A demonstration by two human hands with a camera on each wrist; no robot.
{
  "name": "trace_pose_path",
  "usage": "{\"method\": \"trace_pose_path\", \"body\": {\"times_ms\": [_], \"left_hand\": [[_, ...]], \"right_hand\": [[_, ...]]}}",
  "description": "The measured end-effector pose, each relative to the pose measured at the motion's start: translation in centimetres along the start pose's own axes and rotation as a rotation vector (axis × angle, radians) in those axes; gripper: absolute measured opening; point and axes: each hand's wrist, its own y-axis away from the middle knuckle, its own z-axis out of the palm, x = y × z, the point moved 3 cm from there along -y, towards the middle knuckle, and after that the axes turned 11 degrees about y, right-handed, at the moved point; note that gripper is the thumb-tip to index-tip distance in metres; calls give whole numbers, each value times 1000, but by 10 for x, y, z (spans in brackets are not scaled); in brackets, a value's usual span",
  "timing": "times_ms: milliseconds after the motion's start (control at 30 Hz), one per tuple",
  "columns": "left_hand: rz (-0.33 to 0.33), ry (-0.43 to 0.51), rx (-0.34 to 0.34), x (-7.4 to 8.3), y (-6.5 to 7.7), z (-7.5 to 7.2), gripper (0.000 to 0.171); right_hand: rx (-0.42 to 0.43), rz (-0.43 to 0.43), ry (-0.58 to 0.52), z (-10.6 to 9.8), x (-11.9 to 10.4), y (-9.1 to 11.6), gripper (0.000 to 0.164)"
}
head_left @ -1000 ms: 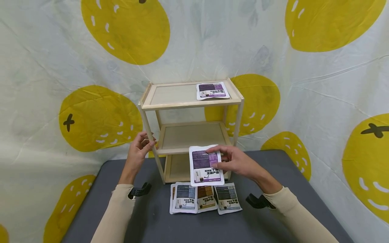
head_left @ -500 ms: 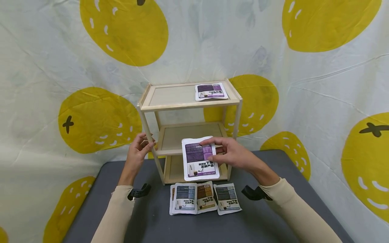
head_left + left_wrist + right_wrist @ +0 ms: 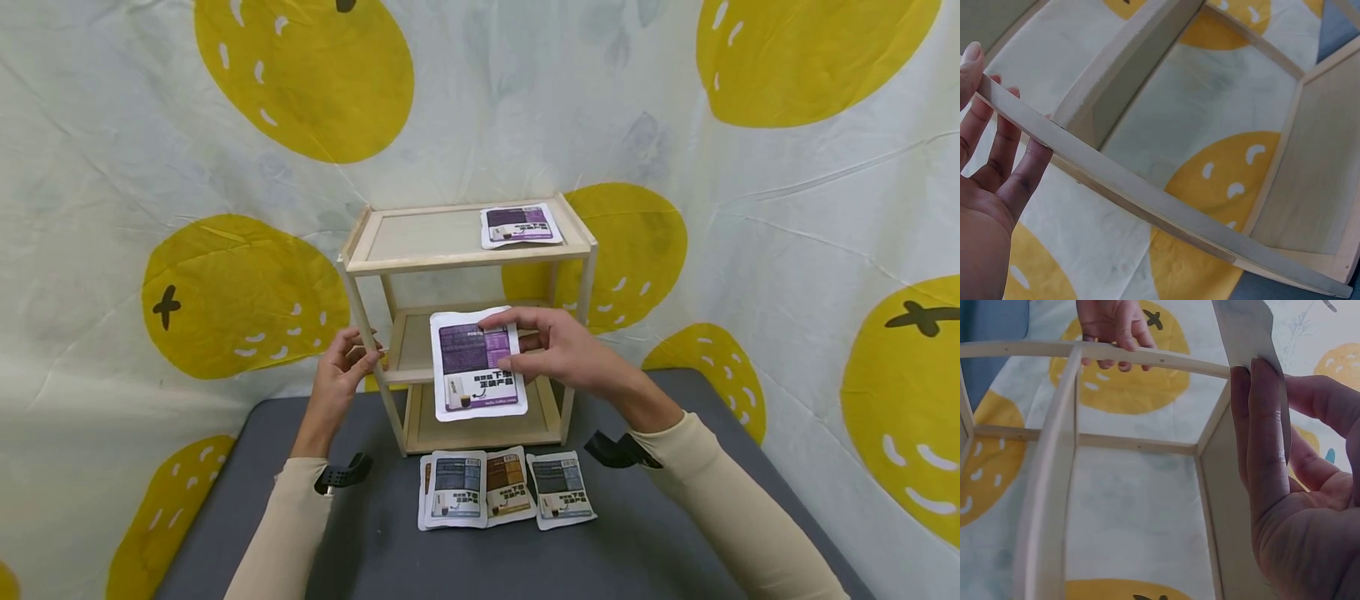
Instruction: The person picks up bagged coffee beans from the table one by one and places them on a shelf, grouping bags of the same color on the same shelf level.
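Observation:
A white-edged coffee pouch with a purple label (image 3: 480, 379) is pinched by its right edge between the thumb and fingers of my right hand (image 3: 566, 354). Held label outward, it hangs before the middle and lower tiers of a light wooden three-tier shelf (image 3: 465, 265). My left hand (image 3: 337, 379) grips the shelf's left front post (image 3: 1116, 172), thumb on one side and fingers on the other in the left wrist view. Another purple pouch (image 3: 519, 226) lies at the right of the top tier. From the right wrist, the held pouch (image 3: 1247, 334) shows edge-on and partly out of frame.
On the dark grey table (image 3: 420, 571), before the shelf, lie a blue-label pouch (image 3: 457, 487) overlapping others, a brown-label pouch (image 3: 508, 487) and a dark blue-grey one (image 3: 561, 492). A fruit-patterned cloth (image 3: 450, 100) hangs behind.
My right hand has raised the purple pouch and carried it leftward, from just above the table pouches to in front of the middle tier. My left hand has stayed on the post.

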Motion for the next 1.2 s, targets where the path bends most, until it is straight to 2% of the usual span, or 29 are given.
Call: {"method": "trace_pose_path", "body": {"times_ms": [233,500,700,1200], "left_hand": [[0,-2,1,1,1,0,35],[29,10,-41,0,0,-1,40],[14,11,-24,-1,0,-1,38],[21,5,-42,1,0,-1,40]], "right_hand": [[27,-6,38,-6,-8,-7,49],[36,-40,33,-14,-20,-16,49],[31,-57,30,-19,-27,-23,50],[67,-78,58,-29,-42,-39,51]]}}
